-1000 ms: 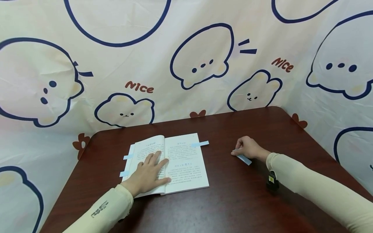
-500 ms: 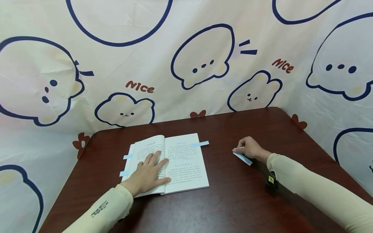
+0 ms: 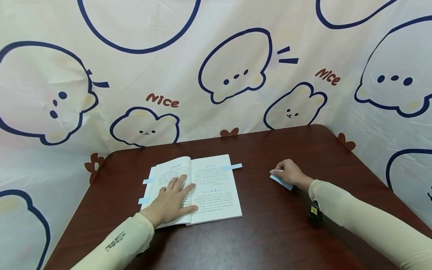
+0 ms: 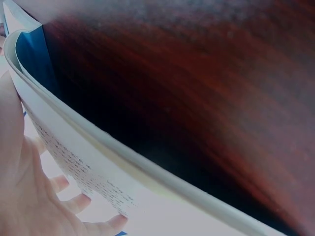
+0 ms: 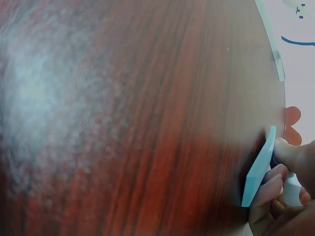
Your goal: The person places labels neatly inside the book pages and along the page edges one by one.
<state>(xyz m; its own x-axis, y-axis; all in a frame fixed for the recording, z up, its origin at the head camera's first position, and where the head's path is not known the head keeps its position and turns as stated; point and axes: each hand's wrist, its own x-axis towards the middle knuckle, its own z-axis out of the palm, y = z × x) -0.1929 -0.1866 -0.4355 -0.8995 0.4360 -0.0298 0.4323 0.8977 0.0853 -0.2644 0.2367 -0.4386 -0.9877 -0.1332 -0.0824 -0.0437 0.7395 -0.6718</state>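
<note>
An open book (image 3: 216, 195) lies on the dark red-brown table, light blue sticky notes (image 3: 236, 166) jutting from its right and left page edges. Spread across its left page and the centre fold is my left hand (image 3: 170, 202), fingers extended; the left wrist view shows the curved page edges (image 4: 142, 164) beside that hand. To the right of the book, my right hand (image 3: 289, 173) pinches a light blue sticky-note pad (image 3: 281, 182) close to the tabletop. In the right wrist view the pad (image 5: 260, 172) stands out beside the thumb and curled fingers, which partly hide it.
The table (image 3: 256, 240) has rounded far corners and meets a patterned cloth backdrop (image 3: 233, 82) at the back and sides. A black wrist device (image 3: 315, 215) hangs under the right sleeve cuff.
At the right hand, the top leaf of the pad has lifted slightly from the rest, and the hand has shifted a little to the right. The left hand and book stay in place.
</note>
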